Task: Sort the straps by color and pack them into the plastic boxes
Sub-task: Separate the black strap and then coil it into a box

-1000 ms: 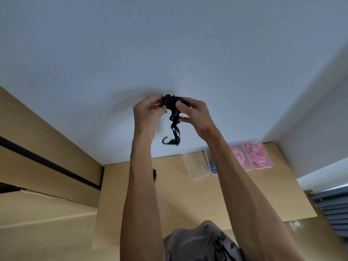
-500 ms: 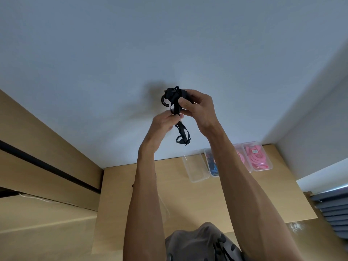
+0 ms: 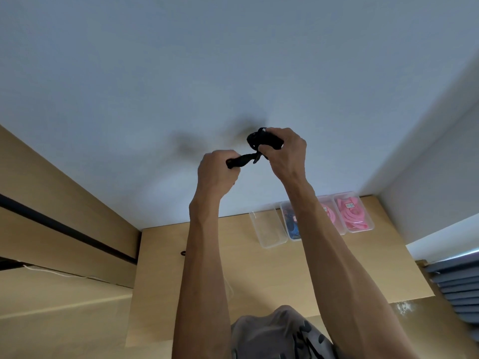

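Above the wooden table (image 3: 207,281): one black strap (image 3: 261,143), held in both raised hands against the white wall (image 3: 181,86).

Right hand (image 3: 285,154): fingers curled and clamped round the bundled coil of the strap. Left hand (image 3: 216,171): fist closed on the loose end, which runs taut across to the coil. On the table, against the wall, a row of clear plastic boxes: empty box (image 3: 268,226) nearest the table's middle; beside it a box of blue straps (image 3: 291,224), partly hidden by the right forearm; then a box of pink straps (image 3: 328,213), also partly hidden; last a second pink-strap box (image 3: 353,212) at the table's right end. Small dark item (image 3: 183,253) by the left forearm, too little visible to identify.
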